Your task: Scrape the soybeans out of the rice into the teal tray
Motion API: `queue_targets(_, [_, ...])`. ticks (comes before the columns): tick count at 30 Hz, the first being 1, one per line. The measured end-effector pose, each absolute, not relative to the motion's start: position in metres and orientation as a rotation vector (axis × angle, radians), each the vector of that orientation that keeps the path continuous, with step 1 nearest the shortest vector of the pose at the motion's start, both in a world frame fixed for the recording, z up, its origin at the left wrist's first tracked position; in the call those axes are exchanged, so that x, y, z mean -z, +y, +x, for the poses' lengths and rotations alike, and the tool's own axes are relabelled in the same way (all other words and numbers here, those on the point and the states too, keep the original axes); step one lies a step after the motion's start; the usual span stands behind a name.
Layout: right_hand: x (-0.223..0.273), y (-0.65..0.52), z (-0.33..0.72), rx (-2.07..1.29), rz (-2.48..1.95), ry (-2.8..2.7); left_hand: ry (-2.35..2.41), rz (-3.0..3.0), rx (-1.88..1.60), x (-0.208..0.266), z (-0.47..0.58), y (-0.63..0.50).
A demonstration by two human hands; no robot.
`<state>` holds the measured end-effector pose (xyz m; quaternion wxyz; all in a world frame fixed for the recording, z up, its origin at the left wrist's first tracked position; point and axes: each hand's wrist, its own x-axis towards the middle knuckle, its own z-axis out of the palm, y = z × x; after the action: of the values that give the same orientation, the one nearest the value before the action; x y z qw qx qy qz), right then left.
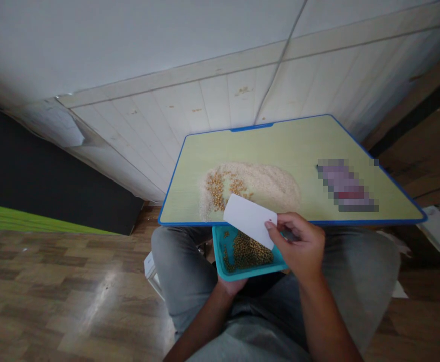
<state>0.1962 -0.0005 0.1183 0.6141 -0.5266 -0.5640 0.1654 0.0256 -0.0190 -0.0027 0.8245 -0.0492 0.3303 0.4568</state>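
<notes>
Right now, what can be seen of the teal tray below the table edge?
The teal tray is a shallow, plastic-looking rectangular dish with a raised rim, holding a heap of yellowish beans. It sits over the person's lap, just under the table edge, propped from beneath by the left hand. The white card in the right hand overlaps its far side.

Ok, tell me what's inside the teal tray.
The teal tray holds a heap of yellowish beans. The white card in the right hand covers its far right corner, and the left hand supports it underneath, mostly hidden.
</notes>
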Motion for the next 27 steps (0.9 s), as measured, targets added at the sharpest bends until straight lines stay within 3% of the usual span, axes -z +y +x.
queue_targets(15, [-0.111,0.005,0.240,-0.179,-1.283,-0.968,0.623,-0.106,-0.936,0.026,0.016,-0.025])
queue_targets(27, [-0.111,0.003,0.191,-0.256,-1.165,-1.384,0.390,0.014,-0.949,0.028,0.019,-0.022])
